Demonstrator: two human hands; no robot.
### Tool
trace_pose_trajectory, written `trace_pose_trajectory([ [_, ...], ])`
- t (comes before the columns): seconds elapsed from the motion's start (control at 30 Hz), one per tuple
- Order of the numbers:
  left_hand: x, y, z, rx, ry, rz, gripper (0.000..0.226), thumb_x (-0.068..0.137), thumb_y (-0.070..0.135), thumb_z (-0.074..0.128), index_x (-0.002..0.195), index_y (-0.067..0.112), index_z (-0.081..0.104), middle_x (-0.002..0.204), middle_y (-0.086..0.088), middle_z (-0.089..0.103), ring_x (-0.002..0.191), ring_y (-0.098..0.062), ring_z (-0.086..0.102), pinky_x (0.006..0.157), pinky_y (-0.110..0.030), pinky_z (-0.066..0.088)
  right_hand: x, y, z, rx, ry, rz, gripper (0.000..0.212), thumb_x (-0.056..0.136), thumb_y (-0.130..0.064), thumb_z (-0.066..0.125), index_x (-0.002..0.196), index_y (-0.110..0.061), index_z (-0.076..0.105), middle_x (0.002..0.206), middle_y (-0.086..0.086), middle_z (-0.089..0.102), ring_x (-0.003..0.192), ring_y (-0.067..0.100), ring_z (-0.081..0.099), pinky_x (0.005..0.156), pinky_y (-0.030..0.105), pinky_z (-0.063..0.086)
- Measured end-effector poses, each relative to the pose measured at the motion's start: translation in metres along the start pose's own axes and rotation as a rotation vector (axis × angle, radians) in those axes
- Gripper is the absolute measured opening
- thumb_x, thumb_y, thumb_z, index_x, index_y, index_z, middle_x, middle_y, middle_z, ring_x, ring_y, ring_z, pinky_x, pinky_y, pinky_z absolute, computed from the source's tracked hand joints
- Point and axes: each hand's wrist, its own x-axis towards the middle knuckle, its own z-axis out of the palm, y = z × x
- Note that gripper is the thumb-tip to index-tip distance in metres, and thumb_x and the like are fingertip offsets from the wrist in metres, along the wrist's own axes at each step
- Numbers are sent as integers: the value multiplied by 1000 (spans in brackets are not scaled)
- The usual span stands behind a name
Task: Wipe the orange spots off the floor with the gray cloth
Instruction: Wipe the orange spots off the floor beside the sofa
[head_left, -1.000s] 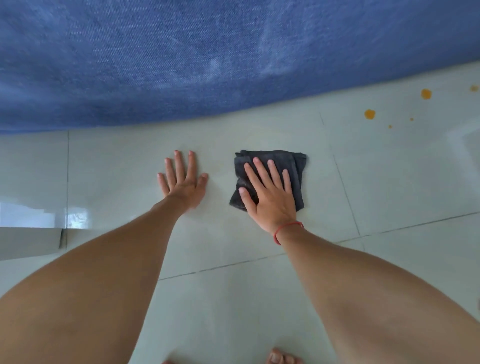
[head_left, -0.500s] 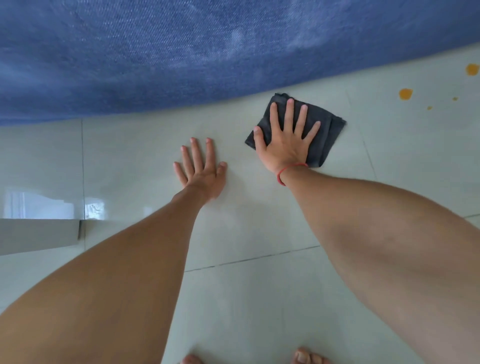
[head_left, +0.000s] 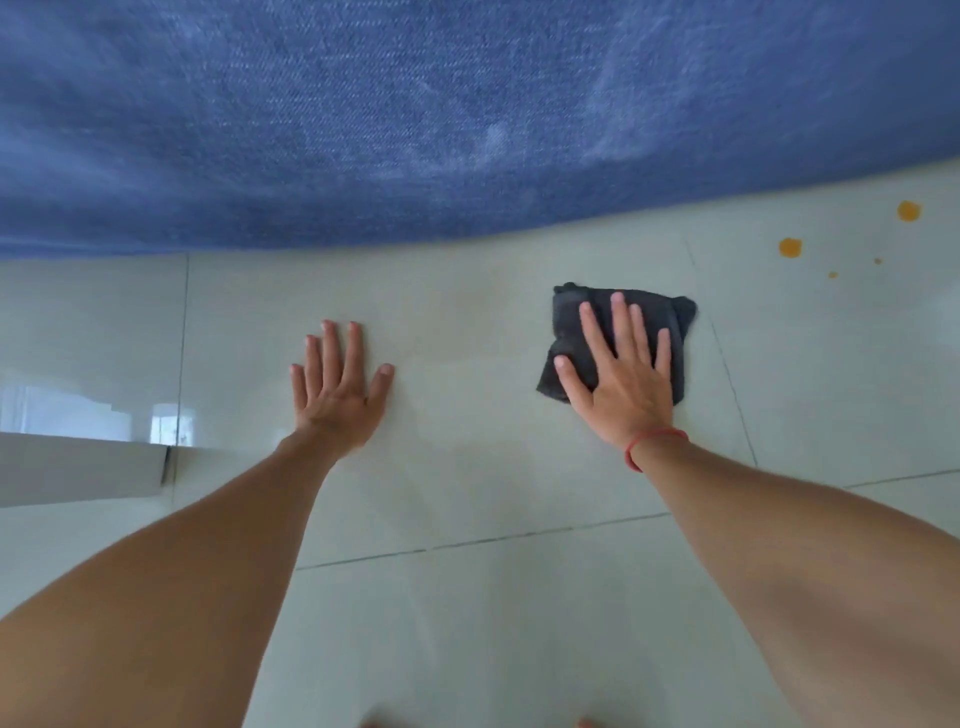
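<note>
At the far left a pale ledge (head_left: 78, 467) juts in over the glossy floor (head_left: 467, 467), with bright reflections just above it. Next comes my left hand (head_left: 337, 389), pressed flat on the bare tile with fingers spread and straight, gripping nothing (it only props me up). Across the whole top of the view runs the blue rug (head_left: 415, 130), its edge curving just beyond my fingertips.

Further right, my right hand (head_left: 623, 379) lies palm down on the gray cloth (head_left: 675, 322), fingers splayed and extended rather than curled, so I am pressing the cloth against the floor and not clutching it. A red string (head_left: 654, 441) circles that wrist. The cloth is folded into a rough square, lying flat on the tile near the rug's edge, just left of a grout line.

Rightmost are the orange spots (head_left: 790, 247): two larger ones and a couple of tiny specks (all apart from the cloth), close to the rug.
</note>
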Motion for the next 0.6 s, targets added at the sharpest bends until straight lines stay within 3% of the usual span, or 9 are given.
trace_pose_trajectory([
  [0.1,4,-2,4,2,11,23,66,98,51,21,152,29,-9,161,0,-19,148,-23,-18,119,-44,-10,21,-6,-1,20,-46,167,72,90,-65,30,152,-35,8,163,10,0,150,29,0,118,56,0],
  [0.27,8,-2,3,7,-10,24,66,98,50,19,151,29,-13,160,-1,-23,147,-23,-21,118,-45,-13,32,-51,4,49,-45,215,65,94,-61,22,152,-35,9,163,7,-1,150,30,-5,116,62,-1],
  [0.47,11,0,0,-1,-53,27,63,99,47,18,151,32,-14,159,0,-26,147,-22,-24,117,-44,-15,34,-146,11,89,-39,-81,57,95,-50,31,150,-34,24,162,0,15,149,31,8,115,62,0],
  [0.6,8,-10,-8,-63,-38,86,58,101,32,21,153,32,-5,161,0,-18,148,-22,-19,120,-43,-9,15,-179,20,81,-70,-248,53,98,-45,28,149,-34,27,161,-2,19,149,28,12,116,59,2],
])
